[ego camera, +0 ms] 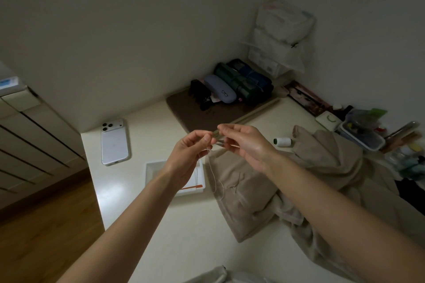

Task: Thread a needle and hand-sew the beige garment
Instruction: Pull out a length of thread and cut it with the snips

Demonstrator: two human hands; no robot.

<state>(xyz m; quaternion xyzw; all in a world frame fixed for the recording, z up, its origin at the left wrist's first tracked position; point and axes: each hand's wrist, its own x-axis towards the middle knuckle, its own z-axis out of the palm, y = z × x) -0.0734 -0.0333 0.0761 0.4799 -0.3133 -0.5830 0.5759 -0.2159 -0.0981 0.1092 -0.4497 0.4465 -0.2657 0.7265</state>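
Forearms extend over the table (128,190). Left hand (188,154) pinches thread (213,177), which hangs down; right hand (246,145) pinches a small pale item (217,136), unidentifiable. Beige garment (248,195) lies on the table below them.

Head cam, wide-angle, looks fwd & down, close over table (147,135).

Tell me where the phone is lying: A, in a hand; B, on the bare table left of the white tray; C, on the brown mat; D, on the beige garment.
B: the phone lies back up on the table, left of the white tray.
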